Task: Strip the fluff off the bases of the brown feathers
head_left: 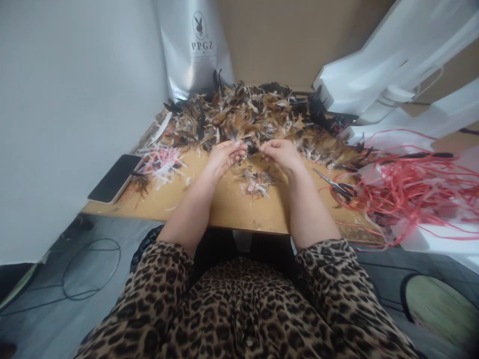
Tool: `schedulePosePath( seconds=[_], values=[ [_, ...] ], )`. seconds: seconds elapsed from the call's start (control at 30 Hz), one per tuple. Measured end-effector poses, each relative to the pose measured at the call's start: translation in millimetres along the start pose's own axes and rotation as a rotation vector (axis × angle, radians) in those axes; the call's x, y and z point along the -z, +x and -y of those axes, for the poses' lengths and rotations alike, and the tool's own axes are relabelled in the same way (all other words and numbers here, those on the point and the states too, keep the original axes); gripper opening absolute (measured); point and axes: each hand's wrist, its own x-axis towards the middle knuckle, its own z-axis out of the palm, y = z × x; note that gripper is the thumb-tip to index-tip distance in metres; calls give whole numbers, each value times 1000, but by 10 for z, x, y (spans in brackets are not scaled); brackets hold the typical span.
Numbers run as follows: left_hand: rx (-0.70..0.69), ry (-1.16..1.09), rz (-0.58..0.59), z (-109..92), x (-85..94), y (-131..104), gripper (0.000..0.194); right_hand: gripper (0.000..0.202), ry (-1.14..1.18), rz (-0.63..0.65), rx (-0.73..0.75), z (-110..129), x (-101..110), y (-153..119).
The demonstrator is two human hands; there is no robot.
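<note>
Over the front of a big heap of brown and black feathers (pixel 258 107), both my hands work close together. My left hand (pixel 226 155) is closed in a pinch on a small tuft of brown feathers (pixel 237 128), whose tips fan upward and away from me. A short gap to its right, my right hand (pixel 280 152) is closed too, thumb against forefinger at the heap's edge. What sits between those fingertips is too small to make out. Below and between the hands lies a little pile of pale feather scraps (pixel 256 183) on the wooden table (pixel 247 212).
On the left are a phone (pixel 115 178) and pink and white strips (pixel 160 162). Scissors (pixel 335 183) lie to the right, beside tangled red string (pixel 407 192). A silver bag (pixel 198 55) stands behind the feathers; white foam pieces (pixel 374 55) rise at the back right.
</note>
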Motion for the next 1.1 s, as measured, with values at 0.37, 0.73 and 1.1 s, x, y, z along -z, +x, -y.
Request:
schedulePosePath(
  seconds=[0.37,0.73,1.1],
  values=[
    [117,-46,77,67,-87,-39,6,40,637,-32,-93,-125,-428,56],
    [123,-80,50,83,-136,-44,4,34,614,-82,-29,-253,-555,94],
    [26,117,12,85,-112,-44,11,30,416,-140,39,-182,-526,50]
  ],
)
